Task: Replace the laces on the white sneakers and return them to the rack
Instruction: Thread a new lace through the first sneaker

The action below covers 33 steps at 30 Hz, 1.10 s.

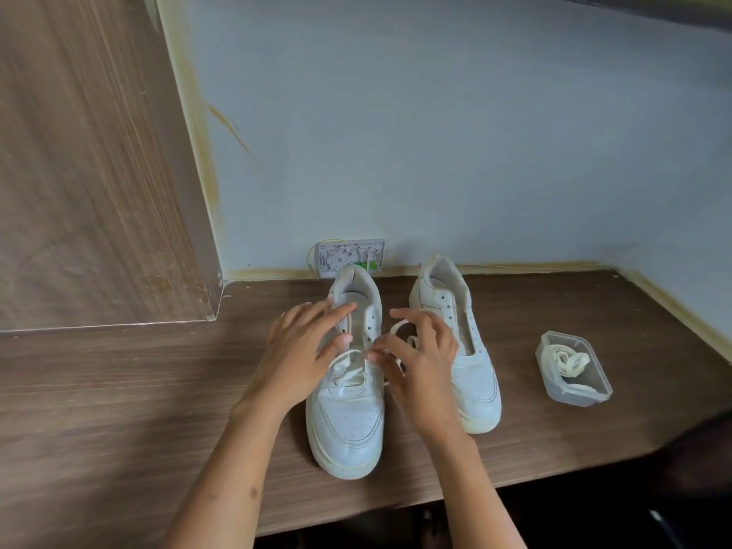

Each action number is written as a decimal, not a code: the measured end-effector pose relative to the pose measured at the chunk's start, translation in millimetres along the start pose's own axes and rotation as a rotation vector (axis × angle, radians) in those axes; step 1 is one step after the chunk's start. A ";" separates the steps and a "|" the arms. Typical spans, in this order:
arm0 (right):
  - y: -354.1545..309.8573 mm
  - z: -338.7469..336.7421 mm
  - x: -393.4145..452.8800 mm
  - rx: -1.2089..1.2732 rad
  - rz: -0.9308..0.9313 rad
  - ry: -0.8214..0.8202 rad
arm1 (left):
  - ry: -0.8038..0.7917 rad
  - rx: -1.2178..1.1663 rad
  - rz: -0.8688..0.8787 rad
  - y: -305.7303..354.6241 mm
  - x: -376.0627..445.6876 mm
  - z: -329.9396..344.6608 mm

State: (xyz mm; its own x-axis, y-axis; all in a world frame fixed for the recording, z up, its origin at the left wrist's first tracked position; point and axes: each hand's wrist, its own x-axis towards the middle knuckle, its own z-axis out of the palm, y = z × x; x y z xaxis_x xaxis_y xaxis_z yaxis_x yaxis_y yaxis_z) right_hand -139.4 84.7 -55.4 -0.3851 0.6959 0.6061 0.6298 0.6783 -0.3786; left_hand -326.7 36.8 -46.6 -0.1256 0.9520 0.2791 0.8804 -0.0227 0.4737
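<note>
- Worktop point(119, 390): a wood-grain surface set in a corner, with a pale blue wall point(435, 132) behind and a wood-grain panel point(79, 152) on the left.
- Left sneaker point(348, 422): white, upright on the worktop with its toe towards the viewer and its heel towards the wall; a lace point(348, 374) is threaded through the lower eyelets only, and the upper eyelets show as open holes.
- Right sneaker point(475, 374): white, just beside the left one and parallel to it, toe towards the viewer; its eyelets carry no lace where they can be seen (the inner side is partly hidden by the right hand).
- Left hand point(297, 350): lies against the left side of the left sneaker, its fingers point(340, 311) spread apart and nearly straight across the collar, the thumb pressing near the tongue; it grips nothing that can be seen.
- Right hand point(420, 358): between the two sneakers, its fingers point(380, 354) curled and pinched on the lace beside the eyelets of the left sneaker; a loop of lace rises over the back of this hand.
- Tub point(594, 394): a clear plastic container without a lid, on the worktop well apart to the right of the sneakers; a coiled cream lace point(570, 360) lies inside it.
- Wall box point(348, 257): a small white open fitting with a green part, at the foot of the wall just behind the left sneaker's heel.
</note>
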 end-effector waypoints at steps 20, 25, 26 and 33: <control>5.9 -0.7 3.1 0.041 0.026 -0.017 | 0.040 -0.080 -0.004 3.6 0.9 -3.7; 18.0 -15.2 7.6 -0.128 0.318 0.273 | 0.039 -0.105 -0.008 3.3 1.0 -4.1; 19.9 -16.7 7.3 -0.142 0.373 0.315 | 0.038 -0.109 -0.007 3.3 1.2 -4.2; 20.1 -21.7 7.3 0.024 0.386 0.255 | 0.017 -0.094 -0.007 3.3 1.0 -4.2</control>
State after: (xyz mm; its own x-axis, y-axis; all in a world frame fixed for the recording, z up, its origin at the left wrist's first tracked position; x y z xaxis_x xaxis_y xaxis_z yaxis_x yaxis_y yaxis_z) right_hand -114.9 98.3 -43.3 0.0545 0.8201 0.5696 0.6777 0.3885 -0.6243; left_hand -325.9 36.4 -41.3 -0.1404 0.9469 0.2894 0.8328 -0.0452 0.5518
